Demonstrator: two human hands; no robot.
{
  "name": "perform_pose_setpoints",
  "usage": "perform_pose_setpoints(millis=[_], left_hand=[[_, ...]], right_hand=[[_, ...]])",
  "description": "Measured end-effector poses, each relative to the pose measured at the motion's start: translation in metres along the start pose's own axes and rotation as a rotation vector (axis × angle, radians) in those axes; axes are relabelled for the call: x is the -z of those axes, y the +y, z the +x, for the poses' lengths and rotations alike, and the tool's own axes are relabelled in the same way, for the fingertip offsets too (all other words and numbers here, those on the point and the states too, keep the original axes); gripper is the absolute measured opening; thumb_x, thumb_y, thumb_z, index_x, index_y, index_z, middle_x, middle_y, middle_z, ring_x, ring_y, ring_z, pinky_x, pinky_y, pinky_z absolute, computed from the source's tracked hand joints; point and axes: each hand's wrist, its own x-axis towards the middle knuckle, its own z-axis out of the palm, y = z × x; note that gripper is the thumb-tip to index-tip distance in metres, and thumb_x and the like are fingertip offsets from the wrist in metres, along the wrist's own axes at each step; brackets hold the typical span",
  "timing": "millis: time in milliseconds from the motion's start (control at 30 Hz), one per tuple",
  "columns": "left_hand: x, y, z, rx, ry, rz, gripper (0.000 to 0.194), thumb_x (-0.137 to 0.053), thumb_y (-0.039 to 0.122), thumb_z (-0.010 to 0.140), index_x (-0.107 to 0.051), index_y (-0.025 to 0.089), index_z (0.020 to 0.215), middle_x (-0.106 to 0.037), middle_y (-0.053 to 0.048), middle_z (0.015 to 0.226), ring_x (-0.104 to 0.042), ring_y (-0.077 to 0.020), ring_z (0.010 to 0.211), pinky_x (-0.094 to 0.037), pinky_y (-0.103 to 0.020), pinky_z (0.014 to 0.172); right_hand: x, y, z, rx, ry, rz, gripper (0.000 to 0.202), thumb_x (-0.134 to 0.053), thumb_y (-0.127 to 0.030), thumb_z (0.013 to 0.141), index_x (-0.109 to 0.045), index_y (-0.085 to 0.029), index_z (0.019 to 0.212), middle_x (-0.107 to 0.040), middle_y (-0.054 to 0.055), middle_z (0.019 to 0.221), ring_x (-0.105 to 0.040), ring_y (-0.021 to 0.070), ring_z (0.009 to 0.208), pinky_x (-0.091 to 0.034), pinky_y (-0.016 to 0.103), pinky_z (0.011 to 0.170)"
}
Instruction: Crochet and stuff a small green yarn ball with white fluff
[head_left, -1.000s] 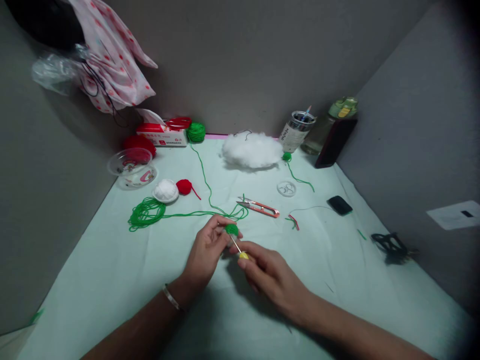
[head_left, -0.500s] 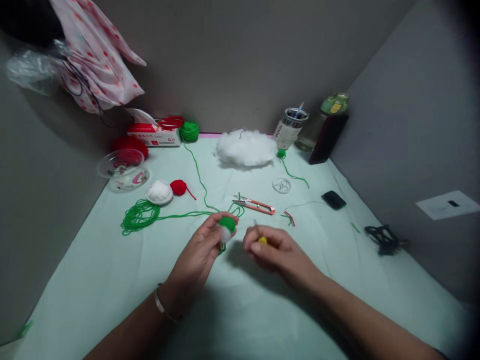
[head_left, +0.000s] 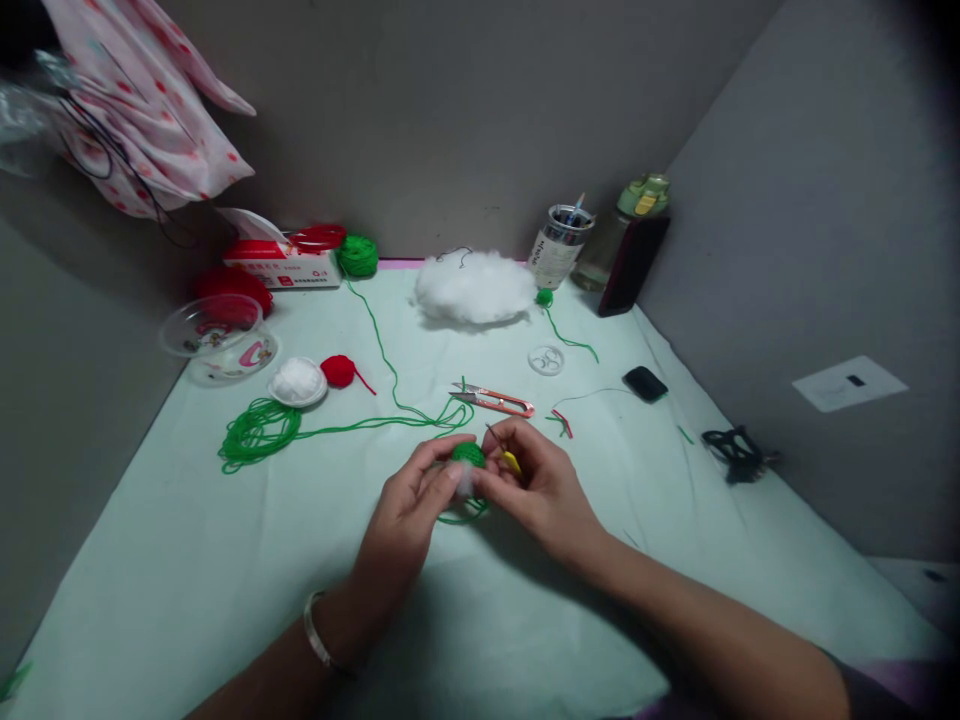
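My left hand [head_left: 405, 505], with a bangle at the wrist, closes on a small green crochet piece [head_left: 469, 455]. A tuft of white stuffing [head_left: 465, 482] pokes out of its lower side. My right hand [head_left: 540, 490] grips a crochet hook [head_left: 513, 463] with a yellow handle, its thin metal tip pointing up and left. The right fingertips touch the crochet piece and the stuffing. Green yarn [head_left: 469, 513] loops hang just below the hands. Beyond them lie orange-handled thread snips [head_left: 495, 402].
At the left are a green yarn coil [head_left: 259, 435], white yarn [head_left: 298, 381], a red ball [head_left: 339, 371] and clear tubs [head_left: 232, 355]. A stuffing heap [head_left: 474, 290], a pen can [head_left: 559, 248] and a bottle [head_left: 607, 245] stand at the back. A black stand [head_left: 735, 455] sits right.
My right hand has moved left and now meets the crochet piece, fingers on the stuffing. The hook has come along in it. The whole view has shifted slightly.
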Motion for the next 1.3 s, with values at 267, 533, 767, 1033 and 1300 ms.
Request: perform_pose_setpoints(millis=[267, 533, 767, 1033, 1300], left_hand=[[0.005, 0.0, 0.006, 0.076, -0.036, -0.086, 0.038, -0.082, 0.035, 0.086, -0.071, 0.017, 0.118, -0.08, -0.008, 0.102, -0.073, -0.0183, 0.089, -0.057, -0.029, 0.085], [0.007, 0.003, 0.011, 0.087, 0.037, -0.12, 0.037, -0.087, 0.037, 0.081, -0.069, 0.018, 0.106, -0.072, -0.001, 0.089, -0.068, -0.0123, 0.076, -0.056, -0.025, 0.075], [0.011, -0.002, 0.01, -0.037, 0.098, -0.004, 0.041, -0.085, 0.039, 0.081, -0.068, 0.015, 0.11, -0.065, -0.001, 0.086, -0.057, -0.0095, 0.069, -0.05, -0.021, 0.065], [0.006, 0.002, 0.011, -0.08, 0.143, 0.053, 0.042, -0.086, 0.036, 0.078, -0.066, 0.014, 0.107, -0.065, -0.001, 0.084, -0.058, -0.0123, 0.075, -0.05, -0.024, 0.069], [0.004, 0.001, 0.01, -0.145, 0.193, 0.134, 0.034, -0.082, 0.029, 0.08, -0.065, 0.016, 0.107, -0.066, 0.001, 0.08, -0.061, -0.0118, 0.073, -0.052, -0.023, 0.07]], right_hand=[[0.005, -0.005, 0.001, -0.023, -0.091, 0.081, 0.032, -0.082, -0.035, 0.081, -0.054, -0.022, 0.087, -0.05, -0.006, 0.072, -0.045, 0.0102, 0.063, -0.038, 0.026, 0.059], [0.019, -0.008, 0.001, -0.135, -0.297, 0.221, 0.033, -0.052, -0.047, 0.105, -0.066, -0.017, 0.107, -0.061, -0.002, 0.078, -0.041, 0.0052, 0.051, -0.032, 0.021, 0.045], [0.017, -0.006, -0.003, -0.286, -0.503, 0.249, 0.032, -0.053, -0.043, 0.104, -0.067, -0.015, 0.098, -0.06, -0.005, 0.053, -0.044, 0.0047, 0.038, -0.031, 0.017, 0.039], [0.015, -0.006, 0.001, -0.353, -0.433, 0.303, 0.025, -0.056, -0.037, 0.1, -0.066, -0.016, 0.089, -0.056, -0.007, 0.047, -0.036, 0.0038, 0.033, -0.025, 0.017, 0.035], [0.015, -0.004, 0.002, -0.384, -0.428, 0.341, 0.025, -0.058, -0.037, 0.097, -0.067, -0.016, 0.086, -0.053, -0.008, 0.043, -0.03, 0.0039, 0.031, -0.019, 0.018, 0.034]])
